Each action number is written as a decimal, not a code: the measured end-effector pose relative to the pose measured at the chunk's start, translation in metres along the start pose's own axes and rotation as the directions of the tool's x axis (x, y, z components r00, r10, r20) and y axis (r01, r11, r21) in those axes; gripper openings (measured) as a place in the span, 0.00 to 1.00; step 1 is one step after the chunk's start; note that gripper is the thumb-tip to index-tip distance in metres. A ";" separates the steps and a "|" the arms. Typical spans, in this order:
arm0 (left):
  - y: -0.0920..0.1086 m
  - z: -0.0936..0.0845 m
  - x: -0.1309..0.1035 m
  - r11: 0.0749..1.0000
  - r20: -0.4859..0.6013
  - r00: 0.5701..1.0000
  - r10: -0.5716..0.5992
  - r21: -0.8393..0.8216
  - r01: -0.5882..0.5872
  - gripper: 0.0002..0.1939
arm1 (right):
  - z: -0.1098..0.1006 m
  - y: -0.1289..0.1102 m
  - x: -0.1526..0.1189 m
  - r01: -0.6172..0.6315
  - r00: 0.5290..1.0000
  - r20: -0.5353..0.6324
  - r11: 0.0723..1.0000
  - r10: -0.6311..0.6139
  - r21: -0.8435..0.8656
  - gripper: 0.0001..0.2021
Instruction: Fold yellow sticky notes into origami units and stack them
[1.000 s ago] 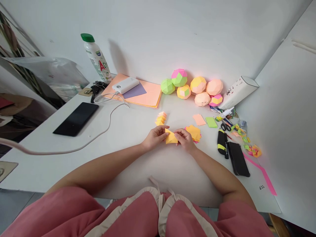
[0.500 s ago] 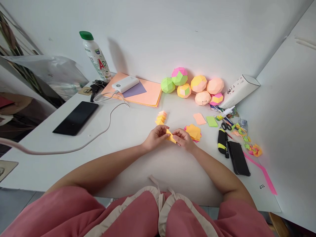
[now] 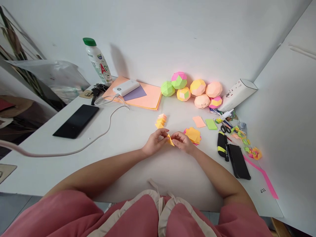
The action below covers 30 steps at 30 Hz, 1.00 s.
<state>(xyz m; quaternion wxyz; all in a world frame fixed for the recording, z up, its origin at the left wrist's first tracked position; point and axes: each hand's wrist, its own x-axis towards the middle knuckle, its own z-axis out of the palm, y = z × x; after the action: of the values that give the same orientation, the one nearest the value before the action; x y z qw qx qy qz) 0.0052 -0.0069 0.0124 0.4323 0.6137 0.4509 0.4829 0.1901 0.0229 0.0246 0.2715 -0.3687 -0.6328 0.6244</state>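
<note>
Head view: nearest are pink sleeves [image 3: 71, 214], below the white table [image 3: 128, 138]. On the right lies a black case [image 3: 239, 161]. Farther in, at the middle, the left hand [image 3: 155, 144] pinches the left side of a small folded orange paper [image 3: 170, 140] between thumb and fingers; the right hand [image 3: 184, 142], fingers curled, pinches its right side. The paper is held between the two hands. Just right of them sits a stack of orange sheets [image 3: 193, 135]. Beyond, slightly left, is a row of folded pieces [image 3: 161, 121]; far back, colourful paper balls [image 3: 197, 87] cluster near the wall.
</note>
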 end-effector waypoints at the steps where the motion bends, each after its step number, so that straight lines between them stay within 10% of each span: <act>1: 0.000 0.000 0.000 1.000 0.001 1.000 0.005 0.009 -0.005 0.13 | 0.000 0.000 0.000 0.004 1.000 -0.003 1.000 -0.004 0.002 0.12; 30: -0.011 0.001 0.003 0.990 0.156 0.988 -0.024 -0.131 0.044 0.19 | 0.003 0.003 -0.001 0.062 0.987 -0.141 0.989 -0.081 -0.135 0.13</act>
<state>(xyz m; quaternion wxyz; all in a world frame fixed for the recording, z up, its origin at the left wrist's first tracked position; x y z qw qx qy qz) 0.0046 -0.0012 0.0024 0.5142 0.6109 0.3932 0.4559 0.1887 0.0208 0.0211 0.3147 -0.4072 -0.6634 0.5431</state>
